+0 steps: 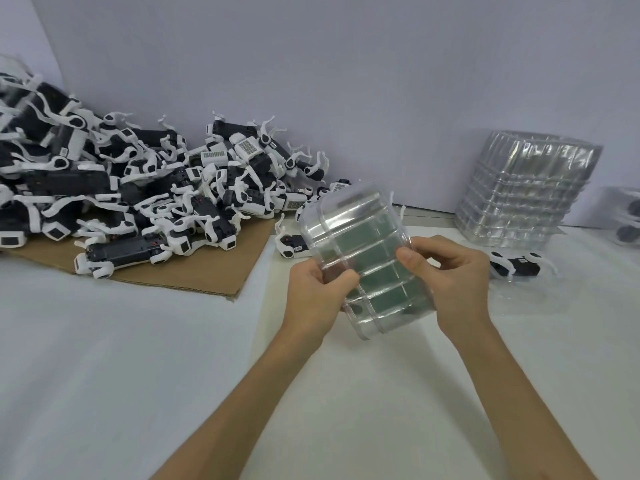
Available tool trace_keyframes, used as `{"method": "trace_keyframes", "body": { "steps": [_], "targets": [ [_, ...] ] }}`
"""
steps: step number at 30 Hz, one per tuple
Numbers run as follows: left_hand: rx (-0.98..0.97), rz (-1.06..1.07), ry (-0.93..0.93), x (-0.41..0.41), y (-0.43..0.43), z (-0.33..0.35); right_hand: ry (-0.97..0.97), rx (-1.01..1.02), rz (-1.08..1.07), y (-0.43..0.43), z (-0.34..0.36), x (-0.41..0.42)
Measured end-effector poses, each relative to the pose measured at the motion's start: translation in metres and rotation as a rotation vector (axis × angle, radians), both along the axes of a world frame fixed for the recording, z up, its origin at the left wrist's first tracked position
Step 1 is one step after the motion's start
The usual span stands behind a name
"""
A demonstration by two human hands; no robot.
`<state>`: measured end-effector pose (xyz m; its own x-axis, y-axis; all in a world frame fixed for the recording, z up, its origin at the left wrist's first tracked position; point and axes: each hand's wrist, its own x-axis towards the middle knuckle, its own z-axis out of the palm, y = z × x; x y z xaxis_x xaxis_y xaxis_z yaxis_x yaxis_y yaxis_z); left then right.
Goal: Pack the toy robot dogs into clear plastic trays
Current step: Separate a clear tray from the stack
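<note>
Hands grip one clear plastic tray (360, 247) from both sides and hold it tilted above the white bench (104, 358), its far end raised. The left hand (317, 292) pinches the tray's left edge near the lower end, with its thumb lying across the upper face. The right hand (453, 275) pinches the right edge, its thumb tip pressed on the rim and its fingers curled behind. Ribs divide the tray into a row of cross compartments, and a dark greenish tint shows through them. Whether this is a single tray or a few nested together cannot be told.

To the left, a large heap of toy robot dogs (138, 188), black-bodied with white legs, lies on a cardboard sheet (194, 275) against the pale wall (311, 81). One loose dog (292, 245) lies on the bench just behind the tray's left side. Another dog (516, 266) lies just right of the right hand. Behind that one, a tall stack of clear trays (519, 192) stands near the wall.
</note>
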<state>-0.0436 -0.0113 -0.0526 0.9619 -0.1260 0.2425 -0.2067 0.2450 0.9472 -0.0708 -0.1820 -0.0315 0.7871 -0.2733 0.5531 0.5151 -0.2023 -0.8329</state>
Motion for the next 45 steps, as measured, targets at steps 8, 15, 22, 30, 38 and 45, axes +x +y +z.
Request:
{"method": "trace_keyframes", "body": {
  "steps": [8, 15, 22, 30, 38, 45],
  "targets": [
    [-0.004, -0.032, -0.007, 0.003, 0.000, -0.005, 0.056, 0.093, 0.056, 0.001, 0.004, 0.001],
    [-0.180, 0.101, 0.136, 0.026, 0.047, -0.005, -0.112, 0.488, 0.001, -0.072, 0.020, -0.008],
    [-0.323, 0.073, 0.201, 0.030, 0.045, -0.007, 0.035, -0.295, 0.109, 0.021, -0.004, 0.002],
    [-0.201, -0.102, 0.072, 0.025, 0.037, -0.009, 0.160, -0.294, 0.126, 0.019, -0.016, 0.005],
    [-0.154, -0.241, 0.030, 0.014, 0.022, -0.012, 0.218, -0.139, 0.196, 0.009, -0.019, 0.007],
    [-0.107, -0.196, 0.011, 0.012, 0.020, -0.010, 0.229, 0.056, 0.253, 0.008, -0.019, 0.007]
  ]
}}
